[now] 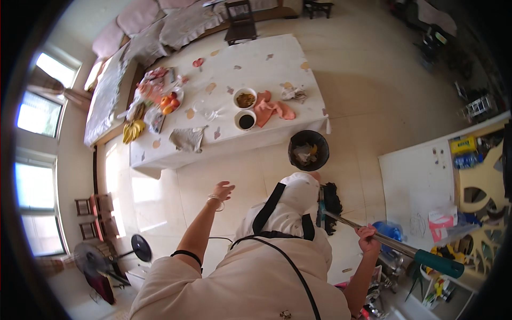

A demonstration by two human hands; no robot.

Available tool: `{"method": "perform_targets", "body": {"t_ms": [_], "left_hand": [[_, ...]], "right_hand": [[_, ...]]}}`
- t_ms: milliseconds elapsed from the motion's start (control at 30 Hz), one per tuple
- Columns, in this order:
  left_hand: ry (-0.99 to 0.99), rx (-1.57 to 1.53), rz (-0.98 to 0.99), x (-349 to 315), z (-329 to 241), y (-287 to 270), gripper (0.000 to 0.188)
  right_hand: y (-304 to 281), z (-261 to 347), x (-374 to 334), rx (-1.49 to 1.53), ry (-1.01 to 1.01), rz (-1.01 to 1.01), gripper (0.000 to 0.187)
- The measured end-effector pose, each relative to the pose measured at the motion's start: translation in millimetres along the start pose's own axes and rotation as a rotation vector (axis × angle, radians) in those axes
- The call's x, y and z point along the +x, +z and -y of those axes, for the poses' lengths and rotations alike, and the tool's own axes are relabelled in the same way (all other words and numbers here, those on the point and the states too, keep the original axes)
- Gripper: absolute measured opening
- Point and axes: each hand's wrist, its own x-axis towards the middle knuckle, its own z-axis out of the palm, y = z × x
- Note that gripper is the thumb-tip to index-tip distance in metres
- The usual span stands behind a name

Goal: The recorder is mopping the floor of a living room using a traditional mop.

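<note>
My right hand (368,239) is wrapped round the metal pole of a mop (394,245), which has a green grip at its upper end. The pole slants down to a dark, shaggy mop head (333,209) on the floor, just right of my legs. My left hand (221,191) hangs in the air away from my body, fingers apart and holding nothing, with a bracelet at the wrist. Ahead of my feet stands a black bin (308,151) with rubbish inside, near the mop head.
A table with a white cloth (240,58) stands ahead, bearing two bowls (246,120), an orange cloth (274,110), bananas (133,131) and other fruit (169,103). A white cabinet (416,176) is to the right. A fan (96,260) stands at the left, sofas (144,42) beyond the table.
</note>
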Motion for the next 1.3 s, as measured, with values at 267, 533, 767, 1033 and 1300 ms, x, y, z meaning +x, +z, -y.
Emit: {"method": "perform_targets", "body": {"t_ms": [267, 533, 767, 1033, 1300], "left_hand": [[-0.336, 0.017, 0.103, -32.5, 110.3, 31.4, 0.033], [-0.264, 0.051, 0.075, -57.2, 90.9, 22.2, 0.028], [-0.025, 0.242, 0.022, -71.4, 32.0, 12.3, 0.034], [0.476, 0.383, 0.070, -80.0, -35.7, 25.2, 0.029], [1.175, 0.042, 0.137, -254.3, -216.0, 57.9, 0.033]], "right_hand": [[-3.1, 10.3, 2.9, -0.049, 0.026, 0.002, 0.052], [22.5, 54.3, -14.6, 0.218, -0.056, 0.019, 0.075], [26.0, 85.9, -19.1, 0.300, -0.004, 0.113, 0.079], [28.2, 70.9, -2.2, 0.309, -0.075, 0.170, 0.078], [18.1, 8.1, 65.1, -0.063, -0.038, 0.229, 0.027]]}}
